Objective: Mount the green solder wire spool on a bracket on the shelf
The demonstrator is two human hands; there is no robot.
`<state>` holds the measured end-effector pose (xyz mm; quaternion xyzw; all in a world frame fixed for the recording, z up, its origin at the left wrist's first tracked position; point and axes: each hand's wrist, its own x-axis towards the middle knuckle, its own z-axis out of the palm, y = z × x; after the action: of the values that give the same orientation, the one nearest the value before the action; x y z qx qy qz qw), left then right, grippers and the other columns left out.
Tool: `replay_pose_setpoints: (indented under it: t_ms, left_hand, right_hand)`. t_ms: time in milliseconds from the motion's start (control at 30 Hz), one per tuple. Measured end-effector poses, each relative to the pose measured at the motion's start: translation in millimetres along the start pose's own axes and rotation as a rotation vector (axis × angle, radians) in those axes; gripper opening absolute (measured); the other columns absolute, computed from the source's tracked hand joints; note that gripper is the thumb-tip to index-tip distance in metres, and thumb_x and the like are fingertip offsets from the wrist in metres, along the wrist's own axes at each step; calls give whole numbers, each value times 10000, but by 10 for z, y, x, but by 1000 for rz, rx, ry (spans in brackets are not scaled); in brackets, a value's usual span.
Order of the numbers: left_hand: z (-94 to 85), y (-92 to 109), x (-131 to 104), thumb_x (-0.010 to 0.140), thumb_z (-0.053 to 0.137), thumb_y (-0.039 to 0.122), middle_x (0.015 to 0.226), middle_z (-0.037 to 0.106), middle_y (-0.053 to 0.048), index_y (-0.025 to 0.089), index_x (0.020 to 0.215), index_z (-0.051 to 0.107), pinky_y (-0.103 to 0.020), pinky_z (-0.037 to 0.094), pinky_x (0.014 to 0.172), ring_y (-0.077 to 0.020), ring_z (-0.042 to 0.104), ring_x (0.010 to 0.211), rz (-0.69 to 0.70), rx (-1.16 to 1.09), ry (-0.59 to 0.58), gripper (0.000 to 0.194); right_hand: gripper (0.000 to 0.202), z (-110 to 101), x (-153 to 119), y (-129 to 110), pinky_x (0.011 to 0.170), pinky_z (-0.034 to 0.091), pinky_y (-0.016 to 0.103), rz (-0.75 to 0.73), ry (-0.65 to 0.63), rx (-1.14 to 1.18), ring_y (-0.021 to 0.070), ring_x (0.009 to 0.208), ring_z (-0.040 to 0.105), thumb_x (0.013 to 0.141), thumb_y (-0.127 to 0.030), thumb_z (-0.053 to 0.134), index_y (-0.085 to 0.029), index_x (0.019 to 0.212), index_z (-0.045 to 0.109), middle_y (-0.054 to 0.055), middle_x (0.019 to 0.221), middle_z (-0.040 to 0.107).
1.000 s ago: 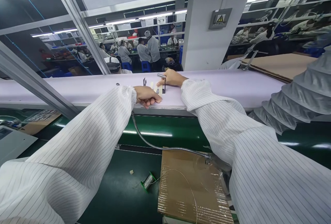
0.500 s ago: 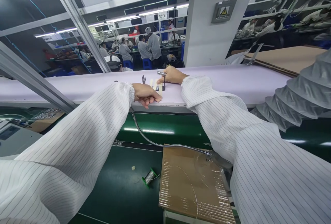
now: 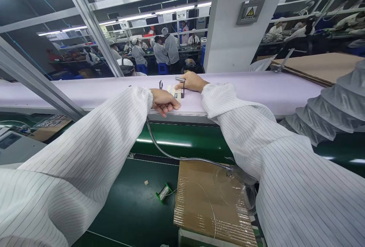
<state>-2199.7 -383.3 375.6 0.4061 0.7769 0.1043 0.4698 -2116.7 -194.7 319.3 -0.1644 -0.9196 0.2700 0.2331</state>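
Note:
A small cream jig (image 3: 178, 92) with a dark rectangular piece lies on the lilac-covered ledge (image 3: 242, 87). On its right side a black upright carries a short metal rod (image 3: 180, 79). My left hand (image 3: 164, 102) is at the jig's near left edge, thumb against it and fingers curled over the ledge's front. From behind and to the right, my right hand (image 3: 192, 81) reaches in, bent fingers at the rod and the jig's far end. Its fingertips are partly hidden by the rod. Dark plier-like tips (image 3: 161, 84) stick up behind my left hand.
Below the ledge run a green panel and a flexible metal lamp neck (image 3: 171, 157). A solder wire spool (image 3: 164, 193) lies beside a cardboard sheet (image 3: 205, 201). A grey ribbed duct (image 3: 330, 104) stands at right, a metal frame post (image 3: 85, 26) at left. Several people work in the background.
The view has shifted slightly, so everything appears a little displaced. Both hands stay at the jig in nearly the same pose.

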Motion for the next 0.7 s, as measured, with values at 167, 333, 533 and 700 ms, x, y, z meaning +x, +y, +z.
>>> replay_pose_setpoints:
  t_ms: [167,333,533,700]
  left_hand:
    - [-40,28,7,698,816,462,433,375,24,188,511,582,-248,285,412,-76,237,382,-62,199,51,406]
    - [-112,-61,22,605,798,683,430,373,-9,212,431,463,-290,294,457,-124,296,418,-76,345,81,604]
    - [33,-57,-223,642,747,711,508,530,-57,199,466,567,-325,398,557,-195,509,518,150,573,253,570]
    - [286,-217,-192,907,394,709,1342,620,-171,116,1268,628,-428,415,1043,-350,550,1260,681,795,646,732]
  right_hand:
    - [528,-1,6,-1,588,216,309,18,-12,0,125,626,343,620,-606,806,-178,578,499,-43,577,372]
    - [555,-8,7,0,574,206,311,12,-31,10,122,600,323,616,-584,819,-195,553,429,-48,568,338]
    - [488,-15,-10,-7,581,220,303,12,-22,-21,122,607,364,650,-525,792,-192,568,444,-53,567,386]
    - [449,-2,4,13,586,242,291,-3,-38,-22,134,629,425,666,-568,737,-186,598,511,-45,568,468]
